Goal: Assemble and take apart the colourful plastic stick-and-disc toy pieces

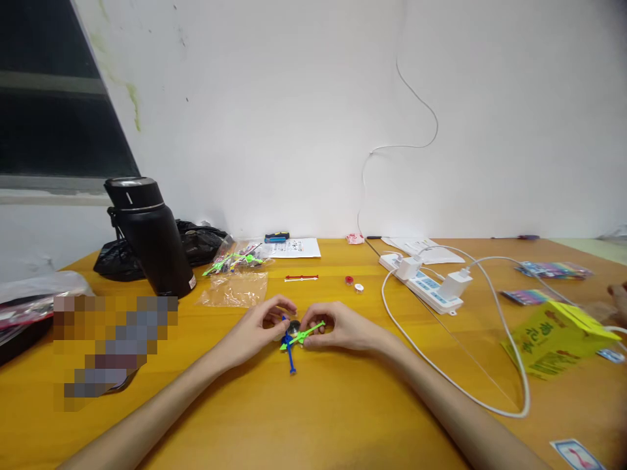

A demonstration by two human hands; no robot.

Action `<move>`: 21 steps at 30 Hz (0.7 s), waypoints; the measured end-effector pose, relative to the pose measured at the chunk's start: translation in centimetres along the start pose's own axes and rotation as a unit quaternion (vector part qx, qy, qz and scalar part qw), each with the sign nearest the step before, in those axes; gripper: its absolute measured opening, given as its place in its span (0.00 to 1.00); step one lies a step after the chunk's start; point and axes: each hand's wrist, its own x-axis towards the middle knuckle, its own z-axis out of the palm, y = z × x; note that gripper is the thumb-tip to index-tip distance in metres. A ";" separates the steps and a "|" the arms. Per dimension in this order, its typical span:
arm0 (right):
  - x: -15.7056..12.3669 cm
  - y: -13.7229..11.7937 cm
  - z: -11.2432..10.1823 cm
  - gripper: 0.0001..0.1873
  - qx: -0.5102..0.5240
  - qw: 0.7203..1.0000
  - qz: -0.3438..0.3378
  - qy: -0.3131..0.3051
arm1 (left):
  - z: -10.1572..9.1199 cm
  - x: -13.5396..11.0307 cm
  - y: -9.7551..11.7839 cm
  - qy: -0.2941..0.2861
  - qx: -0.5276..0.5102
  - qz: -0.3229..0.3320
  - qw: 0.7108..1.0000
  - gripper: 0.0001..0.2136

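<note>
In the middle of the table, both hands work at a small cluster of plastic pieces. My left hand [267, 321] is closed, thumb and fingers pinching the upper end of a blue arrow-shaped piece [292, 360] whose shaft points towards me. My right hand [333, 325] is closed too, its fingertips on a green arrow-shaped piece [313, 329] that lies crosswise over the blue one. A dark, shiny round part [294, 327] shows between the hands, partly hidden by fingers. Beyond them lie a red arrow-shaped piece [296, 277] with a white one alongside, a red cap [349, 280] and a white cap [359, 288].
At the left stand a black bottle [151, 238] and a clear bag [235, 289], near bagged green pieces [251, 259]. A white power strip [426, 290] with looping cable [520, 365] and a yellow bag [556, 339] are at right. Another person's hand [620, 300] shows at the right edge.
</note>
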 end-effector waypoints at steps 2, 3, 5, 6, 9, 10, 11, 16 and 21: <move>0.0 0.0 0.0 0.14 -0.003 1.000 -0.004 -0.004 | 0.0 -0.1 0.1 -0.014 0.018 0.012 1.000 0.10; 0.0 0.0 -0.1 0.13 -0.006 1.000 -0.006 -0.006 | 0.0 -0.1 0.2 -0.019 0.028 0.017 0.999 0.09; -0.1 0.0 -0.3 0.12 -0.006 1.000 -0.007 -0.014 | 0.1 -0.1 0.2 -0.027 0.045 0.021 0.998 0.09; -0.1 0.0 -0.4 0.12 -0.005 1.000 -0.004 -0.019 | 0.1 -0.1 0.2 -0.028 0.049 0.021 0.998 0.09; -0.3 -0.2 -1.2 0.10 0.001 1.000 0.015 -0.023 | 0.2 -0.1 0.0 -0.028 0.033 0.017 0.999 0.09; -0.3 -0.3 -1.5 0.09 0.004 1.000 0.019 -0.017 | 0.2 -0.1 -0.1 -0.031 0.023 0.015 0.999 0.09; -0.2 -0.3 -1.8 0.08 0.010 1.000 0.020 -0.007 | 0.3 -0.1 -0.1 -0.034 0.013 0.012 0.999 0.10; 0.0 -0.6 -2.2 0.03 0.092 0.995 0.007 0.035 | 0.6 -0.2 0.0 -0.057 -0.028 0.007 0.998 0.11; 0.0 -1.0 -1.1 0.08 0.151 0.988 0.017 -0.001 | 0.9 -0.6 1.2 -0.045 -0.029 0.028 0.998 0.12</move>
